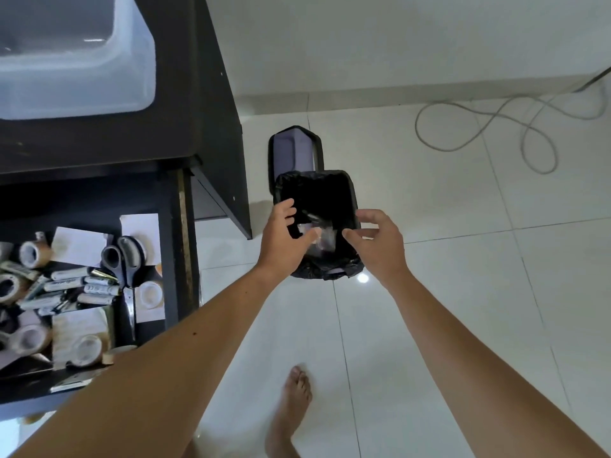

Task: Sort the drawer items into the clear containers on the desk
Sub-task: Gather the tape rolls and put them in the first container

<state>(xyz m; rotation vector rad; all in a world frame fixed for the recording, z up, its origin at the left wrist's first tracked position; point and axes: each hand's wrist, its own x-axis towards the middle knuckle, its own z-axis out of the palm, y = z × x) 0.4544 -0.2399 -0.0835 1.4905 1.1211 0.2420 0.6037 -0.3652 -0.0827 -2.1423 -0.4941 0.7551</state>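
Observation:
Both hands hover over a small bin (350, 196) lined with a black bag, on the floor right of the desk. My left hand (281, 233) and my right hand (380, 239) face each other with fingers spread. Blurred clear plastic scraps (322, 238) sit between them, just off my left thumb, over the bin's mouth. No finger visibly pinches them. The open drawer (165, 246) at left holds batteries (79, 285), several tape rolls (31, 254), scissors (120, 256) and paper cards (77, 246). A clear container (99, 87) stands on the dark desk (185, 94) at top left.
The bin's lid (296, 150) stands flipped up behind it. A grey cable (515, 123) loops across the white tiled floor at upper right. My bare foot (291, 411) is on the tiles below the hands. The desk's side panel (231, 166) stands just left of the bin.

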